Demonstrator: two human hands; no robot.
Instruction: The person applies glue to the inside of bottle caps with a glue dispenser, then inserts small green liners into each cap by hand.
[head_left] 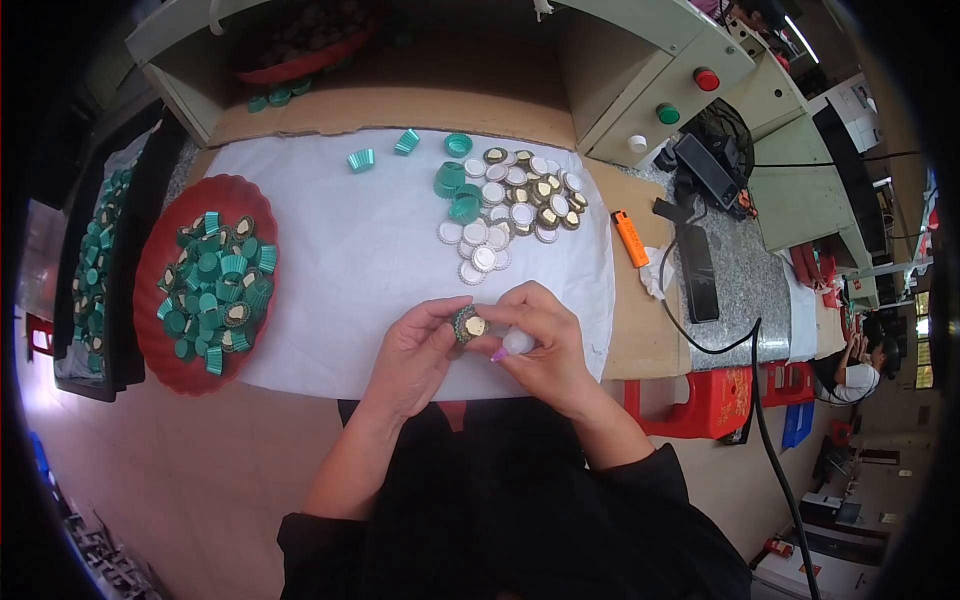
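Both hands meet over the near edge of a white cloth [360, 260] spread on the surface. The left hand [415, 350] is closed around a small round cap [467, 324] with a ribbed green rim and a shiny gold centre, pinching it between thumb and fingertips. The right hand [540, 340] is curled around a small whitish bottle [517, 342], its tip just beside the cap.

Further back on the cloth lies a loose heap of flat discs [515, 205], some silvery white with scalloped edges, some gold; too many overlap to count. Beside it sit about four smooth green caps [455, 190], and two ribbed green ones [382, 150] lie apart. To the left, one round red tray [160, 300] holds a pile of ribbed green caps. One orange lighter [630, 238] lies on brown cardboard at the right.
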